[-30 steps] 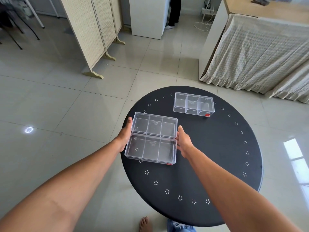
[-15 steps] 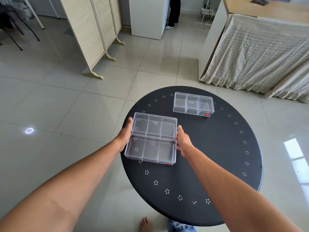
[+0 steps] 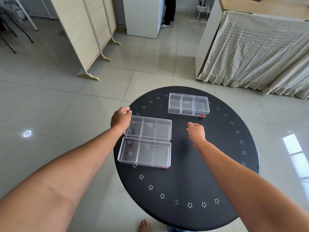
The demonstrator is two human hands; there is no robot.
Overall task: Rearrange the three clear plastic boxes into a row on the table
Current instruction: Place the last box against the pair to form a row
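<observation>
Your left hand and right hand are loosely curled and hold nothing. Between them on the tabletop lie two empty clear boxes, touching, one behind the other. The third box, also empty, sits beyond your right hand.

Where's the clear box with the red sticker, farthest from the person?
The far box sits alone near the round black table's far edge, beyond the right hand, apart from the two near boxes.

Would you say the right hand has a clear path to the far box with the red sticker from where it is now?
Probably yes. The right hand hangs loosely curled, holding nothing, over bare table just short of the far box. Nothing lies between them; the other two boxes sit off to its left.
</observation>
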